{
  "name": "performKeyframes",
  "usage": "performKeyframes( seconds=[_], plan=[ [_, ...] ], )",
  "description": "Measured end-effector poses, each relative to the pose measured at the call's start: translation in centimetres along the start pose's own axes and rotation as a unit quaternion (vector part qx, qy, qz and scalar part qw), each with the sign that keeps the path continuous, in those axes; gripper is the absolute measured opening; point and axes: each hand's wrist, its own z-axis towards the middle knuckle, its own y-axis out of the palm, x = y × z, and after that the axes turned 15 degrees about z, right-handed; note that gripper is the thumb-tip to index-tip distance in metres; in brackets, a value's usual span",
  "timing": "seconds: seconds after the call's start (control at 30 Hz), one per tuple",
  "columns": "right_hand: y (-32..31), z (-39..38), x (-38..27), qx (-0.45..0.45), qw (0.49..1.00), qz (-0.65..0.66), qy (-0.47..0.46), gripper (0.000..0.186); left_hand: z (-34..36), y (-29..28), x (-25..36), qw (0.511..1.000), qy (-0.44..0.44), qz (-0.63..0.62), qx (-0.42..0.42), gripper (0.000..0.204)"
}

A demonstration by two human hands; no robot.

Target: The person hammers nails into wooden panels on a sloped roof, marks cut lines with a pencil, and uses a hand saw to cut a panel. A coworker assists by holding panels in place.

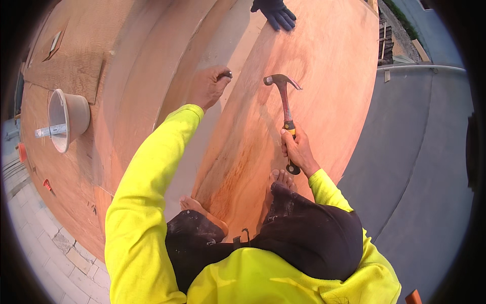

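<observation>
My right hand (300, 151) is wrapped round the dark grip of a claw hammer (286, 104). The hammer stands nearly upright in the picture, its head away from me and its claw turned right. Ahead and to the left, my left hand (206, 87) is closed over the pale surface, with a small dark thing (224, 75) at its fingertips, too small to make out. Between and beyond my hands lies a reddish plywood sheet (329, 66), with my bare feet on or near its close end.
A co-worker's dark-gloved hand (278, 15) lies flat on the sheet's far end. At left, a whitish bucket (78, 116) on more plywood holds a pale flat strip (50, 130). A red-orange object (47, 184) lies nearer. A grey surface (405, 152) runs beyond the sheet's right edge.
</observation>
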Motion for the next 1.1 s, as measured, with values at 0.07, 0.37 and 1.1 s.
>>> performKeyframes(
  seconds=[0.07, 0.37, 1.1],
  plan=[
    [0.2, 0.9, -0.1, 0.000, 0.999, 0.043, -0.003, 0.019, 3.4, 4.3, -0.5, 0.992, -0.044, -0.091, 0.080, 0.014],
    [-3.1, 3.4, -2.5, -0.017, 0.993, -0.072, -0.091, 0.021, 7.1, 12.0, -0.1, 0.972, -0.066, -0.121, 0.190, 0.012],
    [0.0, 7.1, -9.3, -0.057, 0.905, -0.218, -0.362, 0.055, 7.6, 12.6, -0.4, 0.969, 0.015, -0.084, 0.233, 0.015]
  ],
)
